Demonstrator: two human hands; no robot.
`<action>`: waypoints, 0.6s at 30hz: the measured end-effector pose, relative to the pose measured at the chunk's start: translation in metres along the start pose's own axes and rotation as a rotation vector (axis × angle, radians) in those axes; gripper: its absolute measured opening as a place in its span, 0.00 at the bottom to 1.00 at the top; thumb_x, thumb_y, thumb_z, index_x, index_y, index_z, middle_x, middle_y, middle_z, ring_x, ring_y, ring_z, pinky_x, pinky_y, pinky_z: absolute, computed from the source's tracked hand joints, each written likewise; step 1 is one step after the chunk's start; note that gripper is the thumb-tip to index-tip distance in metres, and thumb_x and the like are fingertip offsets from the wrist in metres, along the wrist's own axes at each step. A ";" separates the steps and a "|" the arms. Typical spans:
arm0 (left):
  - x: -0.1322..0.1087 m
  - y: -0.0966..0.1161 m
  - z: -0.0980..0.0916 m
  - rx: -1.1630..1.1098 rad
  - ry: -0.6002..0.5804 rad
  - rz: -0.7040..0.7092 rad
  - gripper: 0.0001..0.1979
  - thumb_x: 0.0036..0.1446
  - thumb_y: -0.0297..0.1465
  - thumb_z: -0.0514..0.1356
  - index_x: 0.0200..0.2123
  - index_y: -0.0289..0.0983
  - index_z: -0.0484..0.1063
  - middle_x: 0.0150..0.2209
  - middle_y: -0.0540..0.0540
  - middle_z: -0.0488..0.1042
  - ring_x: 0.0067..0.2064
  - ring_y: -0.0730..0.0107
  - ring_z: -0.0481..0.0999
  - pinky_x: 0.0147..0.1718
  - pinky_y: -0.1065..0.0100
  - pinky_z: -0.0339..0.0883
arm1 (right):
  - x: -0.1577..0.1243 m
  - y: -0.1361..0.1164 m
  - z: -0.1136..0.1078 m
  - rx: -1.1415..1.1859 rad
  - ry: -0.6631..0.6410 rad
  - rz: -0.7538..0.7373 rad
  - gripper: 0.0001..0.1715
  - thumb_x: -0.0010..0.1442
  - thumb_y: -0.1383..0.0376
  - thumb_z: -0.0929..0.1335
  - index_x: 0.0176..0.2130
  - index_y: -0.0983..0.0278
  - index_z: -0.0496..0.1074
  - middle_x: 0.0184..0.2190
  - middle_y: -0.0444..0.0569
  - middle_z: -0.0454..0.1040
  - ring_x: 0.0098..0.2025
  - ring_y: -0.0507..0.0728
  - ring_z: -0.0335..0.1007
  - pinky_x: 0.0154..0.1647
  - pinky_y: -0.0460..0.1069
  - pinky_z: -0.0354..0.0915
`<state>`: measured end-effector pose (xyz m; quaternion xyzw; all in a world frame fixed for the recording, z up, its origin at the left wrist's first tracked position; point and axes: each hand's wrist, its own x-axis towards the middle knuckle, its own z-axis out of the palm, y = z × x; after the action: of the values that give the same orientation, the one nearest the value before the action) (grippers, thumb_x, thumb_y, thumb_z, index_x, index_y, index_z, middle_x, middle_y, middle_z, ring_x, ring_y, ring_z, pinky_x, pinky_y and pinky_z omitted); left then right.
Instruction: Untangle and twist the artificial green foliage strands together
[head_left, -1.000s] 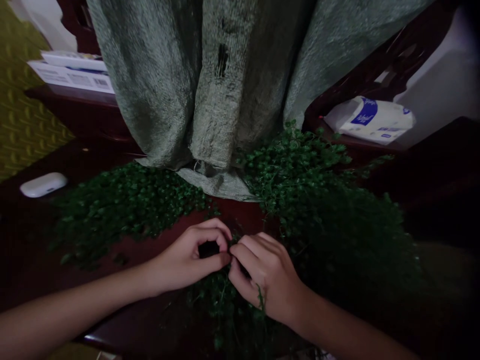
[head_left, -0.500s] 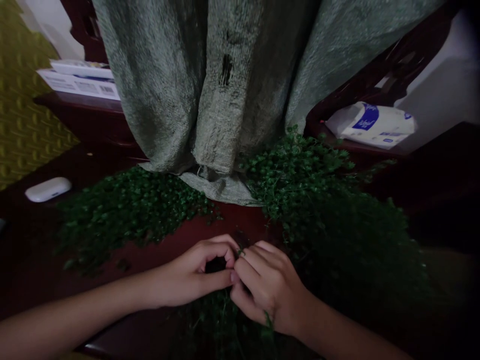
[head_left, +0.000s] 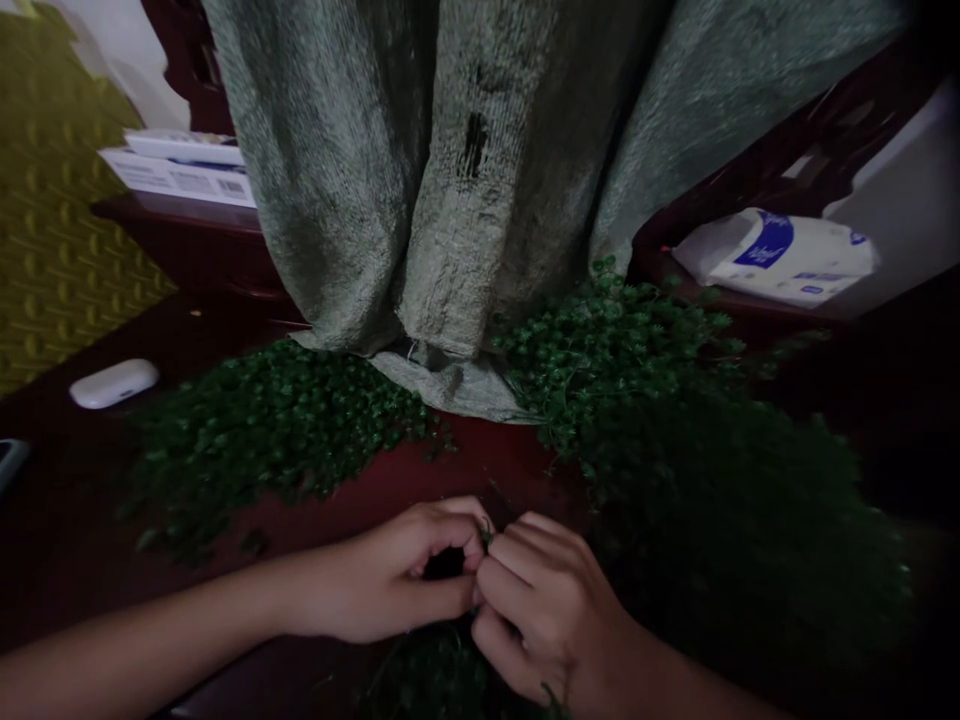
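Note:
My left hand [head_left: 405,575] and my right hand [head_left: 544,605] meet at the fingertips over the dark red table. Both are closed on a green sprig [head_left: 486,535], of which only a small bit shows between the fingers. A stem end also sticks out below my right palm. To the left lies a heap of small-leaved green sprigs [head_left: 277,430]. A larger, looser pile of green plants [head_left: 630,360] spreads to the right into shadow. More greenery [head_left: 435,675] is below my hands, partly hidden by them.
A grey-green woven sack [head_left: 465,230] stands at the back between the piles. At left are a white rounded case [head_left: 114,384], the edge of a phone-like object [head_left: 11,462] and white boxes [head_left: 180,175]. A tissue pack [head_left: 787,255] lies at right.
The whole view has shifted, so things appear slightly farther right and lower. My hands stay together at the sprig, with only small finger movement.

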<state>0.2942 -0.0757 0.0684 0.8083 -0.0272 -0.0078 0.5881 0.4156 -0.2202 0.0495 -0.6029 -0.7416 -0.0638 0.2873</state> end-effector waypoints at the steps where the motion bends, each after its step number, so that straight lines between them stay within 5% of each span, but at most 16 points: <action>1: 0.000 0.001 0.000 0.010 -0.008 0.002 0.04 0.60 0.23 0.53 0.34 0.34 0.68 0.38 0.45 0.68 0.41 0.67 0.68 0.42 0.66 0.64 | -0.001 -0.001 0.000 0.002 -0.002 0.013 0.11 0.53 0.74 0.60 0.23 0.64 0.65 0.20 0.42 0.63 0.24 0.52 0.53 0.27 0.50 0.52; 11: -0.001 0.000 0.005 0.091 0.034 0.064 0.06 0.63 0.25 0.51 0.32 0.35 0.63 0.36 0.45 0.67 0.38 0.68 0.67 0.39 0.68 0.64 | -0.005 -0.001 0.003 -0.001 0.003 0.160 0.09 0.50 0.74 0.61 0.23 0.63 0.62 0.20 0.41 0.60 0.23 0.51 0.54 0.29 0.49 0.53; 18: 0.003 -0.015 0.000 -0.111 0.286 -0.044 0.08 0.59 0.30 0.60 0.28 0.35 0.67 0.46 0.43 0.70 0.49 0.66 0.71 0.48 0.67 0.62 | 0.003 0.008 -0.005 0.019 0.073 0.254 0.09 0.55 0.73 0.62 0.25 0.63 0.63 0.22 0.43 0.61 0.25 0.52 0.58 0.29 0.49 0.54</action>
<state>0.2977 -0.0716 0.0545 0.7677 0.0751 0.0933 0.6295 0.4246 -0.2177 0.0530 -0.6864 -0.6488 -0.0418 0.3258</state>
